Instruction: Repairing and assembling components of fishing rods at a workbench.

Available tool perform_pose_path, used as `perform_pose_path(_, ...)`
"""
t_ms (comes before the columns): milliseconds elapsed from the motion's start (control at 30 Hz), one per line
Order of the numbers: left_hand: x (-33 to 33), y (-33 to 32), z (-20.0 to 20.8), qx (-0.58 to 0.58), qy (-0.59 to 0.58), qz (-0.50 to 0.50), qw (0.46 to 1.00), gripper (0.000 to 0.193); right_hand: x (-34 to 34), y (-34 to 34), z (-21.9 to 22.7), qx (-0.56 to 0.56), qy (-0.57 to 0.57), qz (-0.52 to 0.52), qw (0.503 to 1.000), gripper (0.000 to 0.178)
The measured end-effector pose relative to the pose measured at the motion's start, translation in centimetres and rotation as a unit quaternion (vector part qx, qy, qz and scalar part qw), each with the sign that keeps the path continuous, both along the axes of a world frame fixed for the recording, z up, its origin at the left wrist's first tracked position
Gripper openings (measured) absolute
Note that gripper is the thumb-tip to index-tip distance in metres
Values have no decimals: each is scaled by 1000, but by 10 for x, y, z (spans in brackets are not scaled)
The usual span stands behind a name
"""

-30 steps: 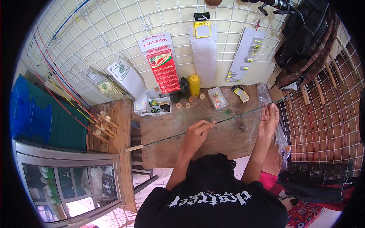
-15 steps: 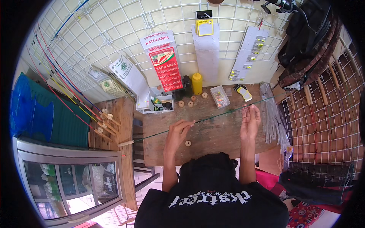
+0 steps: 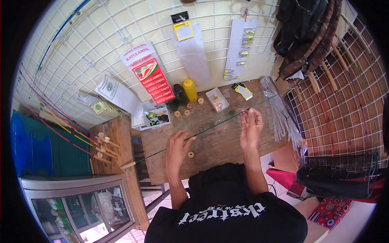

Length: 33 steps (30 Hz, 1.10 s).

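Note:
A thin dark green fishing rod (image 3: 221,122) runs slantwise above the wooden table, its pale butt end (image 3: 128,165) at the lower left and its tip toward the right. My left hand (image 3: 176,148) is closed around it left of the middle, thumb and fingertips at the rod. Farther along, my right hand (image 3: 251,127) pinches the rod between thumb and fingers, palm turned up. A small dark ring (image 3: 201,129) shows close to the rod near my left fingertips; whether it is attached I cannot tell. Below the rod a small round wooden piece (image 3: 191,154) lies on the table.
Behind the rod stand a white box of small bottles (image 3: 160,118), a yellow bottle (image 3: 189,90), several wooden rings (image 3: 189,106) and a clear box (image 3: 217,100). Plastic sleeves (image 3: 279,113) cover the table's right edge. Rods with wooden handles (image 3: 109,149) lean at left.
The view has shifted, so the table things appear farther left. Both hands still hold the rod, which slants more steeply now.

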<state>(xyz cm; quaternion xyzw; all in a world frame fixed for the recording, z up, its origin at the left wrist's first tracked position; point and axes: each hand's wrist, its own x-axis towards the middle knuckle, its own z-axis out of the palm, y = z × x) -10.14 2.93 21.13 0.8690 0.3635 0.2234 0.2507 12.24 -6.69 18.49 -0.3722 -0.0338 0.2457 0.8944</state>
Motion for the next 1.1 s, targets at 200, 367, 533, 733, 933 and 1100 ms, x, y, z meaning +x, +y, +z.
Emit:
perform_pose_path(200, 65, -25, 40, -30, -155, -22, 987, 28, -4, -6, 6, 18, -4, 15, 1000, 9)
perform_pose_path(367, 126, -39, 43, -46, -160, -81, 983, 28, -4, -9, 19, 4, 9, 30, 999, 9)
perform_pose_path(533, 149, -37, 36, -146, -210, -52, 965, 23, 3, -13, 26, -9, -10, 83, 996, 9)
perform_pose_path(733, 153, -35, 38, -149, -200, -31, 968, 22, 26, -15, 28, -25, -26, 106, 994, 12)
perform_pose_path(933, 156, -33, 27, -160, -180, -48, 969, 22, 59, -17, 23, -9, -23, 102, 995, 12)
perform_pose_path(1100, 162, -41, 36, -192, -208, -14, 959, 18, 79, -20, 23, 1, -24, 97, 995, 11)
